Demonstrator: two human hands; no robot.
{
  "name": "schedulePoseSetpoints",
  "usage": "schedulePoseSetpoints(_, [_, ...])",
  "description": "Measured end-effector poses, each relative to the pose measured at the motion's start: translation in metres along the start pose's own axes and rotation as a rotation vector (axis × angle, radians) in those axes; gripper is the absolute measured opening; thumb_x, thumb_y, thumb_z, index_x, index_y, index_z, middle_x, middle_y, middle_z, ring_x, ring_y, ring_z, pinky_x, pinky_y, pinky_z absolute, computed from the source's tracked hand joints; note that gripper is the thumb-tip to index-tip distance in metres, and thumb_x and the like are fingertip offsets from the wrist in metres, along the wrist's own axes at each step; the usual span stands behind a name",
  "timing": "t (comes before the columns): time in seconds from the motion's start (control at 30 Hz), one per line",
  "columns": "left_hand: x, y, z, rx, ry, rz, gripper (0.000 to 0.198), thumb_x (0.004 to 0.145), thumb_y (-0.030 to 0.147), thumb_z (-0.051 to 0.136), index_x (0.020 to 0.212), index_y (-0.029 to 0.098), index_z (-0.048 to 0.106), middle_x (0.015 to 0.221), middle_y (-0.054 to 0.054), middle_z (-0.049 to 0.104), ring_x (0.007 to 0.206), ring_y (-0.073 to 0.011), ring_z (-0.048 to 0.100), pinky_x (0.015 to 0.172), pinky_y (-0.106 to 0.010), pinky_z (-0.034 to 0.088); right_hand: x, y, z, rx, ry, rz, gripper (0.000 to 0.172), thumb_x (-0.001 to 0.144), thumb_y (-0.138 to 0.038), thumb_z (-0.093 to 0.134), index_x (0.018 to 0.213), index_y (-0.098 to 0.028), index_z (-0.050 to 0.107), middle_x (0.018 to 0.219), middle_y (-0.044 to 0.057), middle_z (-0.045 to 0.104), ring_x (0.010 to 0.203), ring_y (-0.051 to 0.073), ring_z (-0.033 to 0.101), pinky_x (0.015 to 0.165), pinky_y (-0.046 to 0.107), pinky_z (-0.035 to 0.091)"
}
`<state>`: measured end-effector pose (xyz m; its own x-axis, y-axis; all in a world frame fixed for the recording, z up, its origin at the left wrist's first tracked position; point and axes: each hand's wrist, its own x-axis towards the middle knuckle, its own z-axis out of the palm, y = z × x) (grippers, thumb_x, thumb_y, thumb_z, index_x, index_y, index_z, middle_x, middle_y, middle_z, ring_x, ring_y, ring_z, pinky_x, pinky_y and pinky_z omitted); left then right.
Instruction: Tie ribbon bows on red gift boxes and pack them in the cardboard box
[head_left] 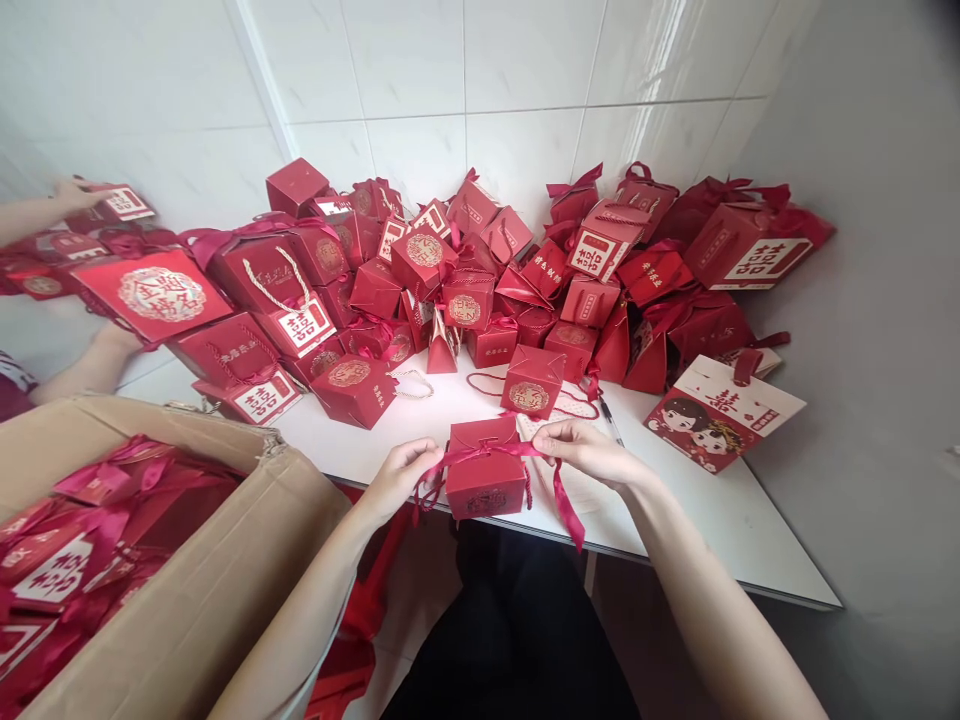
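A small red gift box [486, 488] sits at the front edge of the white table, with a dark red ribbon [568, 505] running across its top. On the box's left side, my left hand [409, 472] pinches one part of the ribbon. My right hand [581, 448] grips the ribbon on the other side, and its loose tail hangs below the fingers. Between my hands the ribbon is stretched over the lid, where it crosses in the middle. Just behind stands another red box [533, 380] with a gold round emblem and a twisted cord.
Many red gift boxes [424, 255] are heaped along the tiled wall. A cardboard carton [247, 540] full of such boxes stands at the left. To the right are a pen [609, 415] and a box with cartoon figures [709, 420]. Another person's hand [75, 192] holds a box at far left.
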<state>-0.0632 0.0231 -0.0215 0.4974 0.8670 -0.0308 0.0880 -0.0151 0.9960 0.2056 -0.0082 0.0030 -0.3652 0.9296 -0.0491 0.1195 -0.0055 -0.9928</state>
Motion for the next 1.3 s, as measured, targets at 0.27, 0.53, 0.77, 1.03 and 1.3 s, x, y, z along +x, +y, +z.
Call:
schedulePoseSetpoints(0.27, [0.003,0.045,0.001,0.052,-0.151,-0.083,0.029,0.082,0.040,0.054,0.067,0.015,0.048,0.048,0.006,0.041,0.042,-0.0044,0.031,0.045,-0.020,0.025,0.006,-0.036,0.028,0.002,0.047,-0.142,0.019,0.077,-0.037,0.065,0.076,-0.017,0.066,0.085,0.002,0.065,0.081,0.015,0.057,0.080,0.029,0.041])
schedulePoseSetpoints(0.53, [-0.001,0.070,-0.001,0.470,-0.112,-0.028,0.025,0.081,0.041,0.051,0.084,0.017,0.056,0.059,0.004,0.050,0.050,-0.0089,0.045,0.045,-0.019,0.032,0.020,-0.024,0.054,-0.158,0.270,-0.276,0.019,0.076,-0.035,0.063,0.075,-0.017,0.069,0.077,0.003,0.070,0.074,0.018,0.063,0.071,0.030,0.048])
schedulePoseSetpoints(0.77, [-0.009,0.089,0.000,0.847,-0.161,0.172,0.022,0.086,0.034,0.041,0.091,0.021,0.059,0.098,-0.001,0.065,0.088,-0.0170,0.060,0.080,-0.028,0.046,0.020,-0.016,0.063,-0.283,0.334,-0.379,0.019,0.081,-0.023,0.052,0.083,-0.020,0.071,0.089,0.005,0.070,0.085,0.020,0.064,0.080,0.034,0.049])
schedulePoseSetpoints(1.03, [-0.006,0.106,0.009,1.091,-0.256,0.266,0.015,0.080,0.024,0.048,0.089,0.022,0.059,0.093,0.000,0.063,0.085,-0.0171,0.059,0.077,-0.027,0.045,0.024,-0.008,0.070,-0.170,0.411,-0.331,0.015,0.078,-0.018,0.055,0.093,-0.019,0.057,0.081,0.003,0.070,0.081,0.016,0.067,0.078,0.031,0.051])
schedulePoseSetpoints(1.3, [-0.002,0.103,0.010,1.255,-0.185,0.357,0.018,0.084,0.015,0.042,0.084,0.021,0.059,0.085,-0.001,0.058,0.077,-0.0171,0.057,0.068,-0.026,0.042,0.023,-0.010,0.070,-0.229,0.416,-0.333,0.010,0.078,-0.021,0.055,0.084,-0.019,0.063,0.086,0.004,0.071,0.082,0.018,0.067,0.077,0.031,0.052])
